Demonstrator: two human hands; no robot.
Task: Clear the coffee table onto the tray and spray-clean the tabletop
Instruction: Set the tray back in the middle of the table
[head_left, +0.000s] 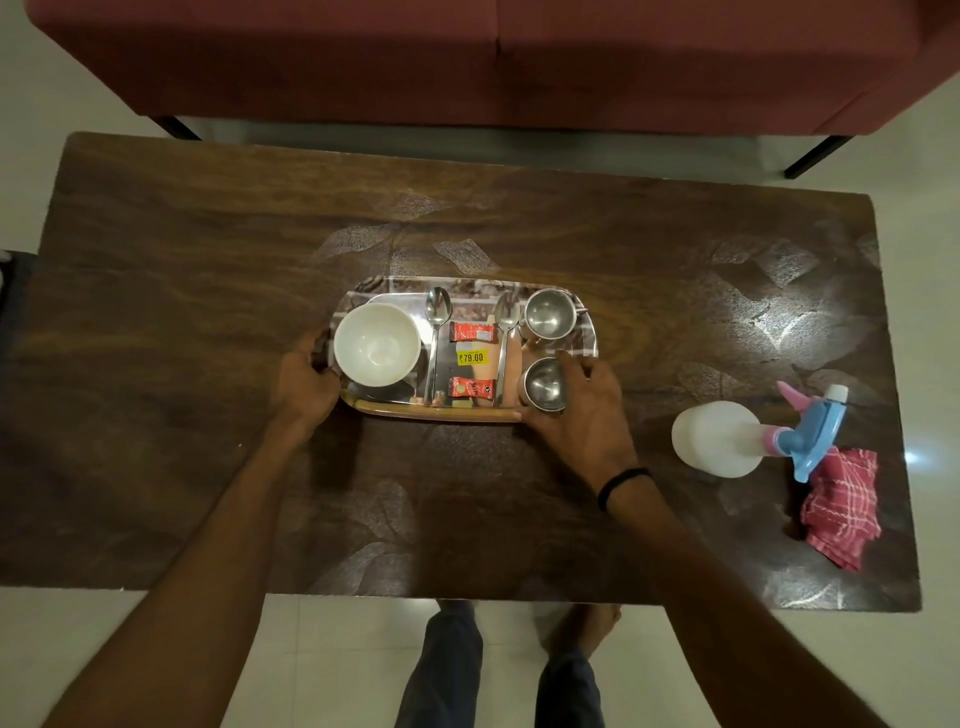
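Note:
A patterned tray (441, 413) sits mid-table on the dark wooden coffee table (182, 270). On it are a white bowl (376, 344), two steel spoons (436, 332), two red sachets (470, 332) and two steel cups (548, 313). My left hand (304, 379) grips the tray's left end. My right hand (584, 410) holds its right end beside the nearer steel cup (543, 384). A white spray bottle (717, 441) with a blue and pink trigger lies at the right, next to a red checked cloth (841, 506).
A maroon sofa (467, 57) on black legs stands beyond the table's far edge. Pale floor tiles surround the table. My legs and a bare foot (582, 623) are at the near edge.

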